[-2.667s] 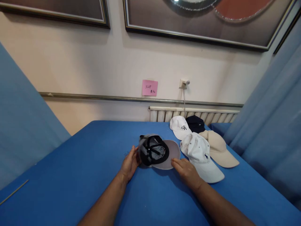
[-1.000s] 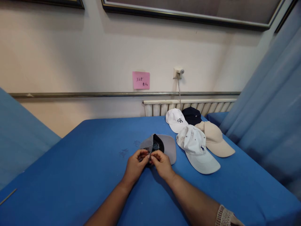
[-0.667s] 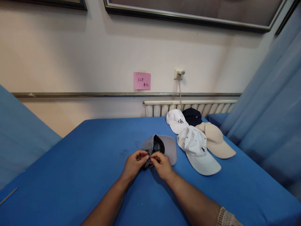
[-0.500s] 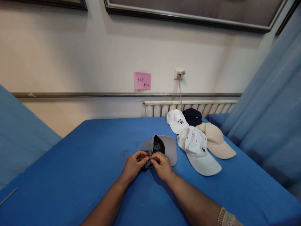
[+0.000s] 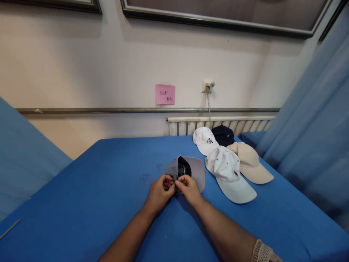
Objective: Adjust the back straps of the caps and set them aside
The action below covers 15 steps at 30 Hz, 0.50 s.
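Cap (image 5: 196,169), gray, is at the fingertips just beyond the left hand (image 5: 159,192) and right hand (image 5: 190,190); both pinch its rear edge narrowly. Pinched detail is hidden. Uneven pull may let the edge slip; rightward drift may bump the nearest white cap (image 5: 227,171), beyond the right hand.

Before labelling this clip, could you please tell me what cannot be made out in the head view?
Head view:
Gray cap, pinched part: hidden by the left hand and right hand.
Navy cap, emblem: too small to read.
Thin stick: cut off by the left edge.
Large framed picture: cut off by the top edge.
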### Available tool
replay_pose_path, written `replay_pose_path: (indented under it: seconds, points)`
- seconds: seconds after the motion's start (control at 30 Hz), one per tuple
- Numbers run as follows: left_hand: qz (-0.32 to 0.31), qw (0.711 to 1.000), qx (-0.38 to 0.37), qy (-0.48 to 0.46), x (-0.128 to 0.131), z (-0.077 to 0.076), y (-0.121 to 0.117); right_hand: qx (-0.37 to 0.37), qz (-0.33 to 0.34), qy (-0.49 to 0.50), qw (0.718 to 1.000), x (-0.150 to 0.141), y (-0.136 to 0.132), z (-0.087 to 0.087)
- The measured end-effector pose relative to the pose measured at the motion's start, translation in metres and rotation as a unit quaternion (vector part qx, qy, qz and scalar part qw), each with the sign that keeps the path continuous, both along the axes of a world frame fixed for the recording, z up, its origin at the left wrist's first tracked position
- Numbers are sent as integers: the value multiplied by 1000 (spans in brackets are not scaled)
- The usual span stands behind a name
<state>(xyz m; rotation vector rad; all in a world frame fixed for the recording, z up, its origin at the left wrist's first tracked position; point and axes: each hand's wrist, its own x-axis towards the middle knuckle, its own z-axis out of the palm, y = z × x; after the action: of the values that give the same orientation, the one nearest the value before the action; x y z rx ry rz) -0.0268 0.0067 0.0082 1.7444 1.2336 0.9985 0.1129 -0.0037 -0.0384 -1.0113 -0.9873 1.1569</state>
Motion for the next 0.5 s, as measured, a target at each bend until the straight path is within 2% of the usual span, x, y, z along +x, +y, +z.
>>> replay_pose_path:
  seconds: [0.2,0.5]
  points:
    - [-9,997,62,51,4,5,-5,-41,12,37,998,3,-1,11]
    - [12,998,23,56,3,0,-1,-11,-9,44,999,1,1,8]
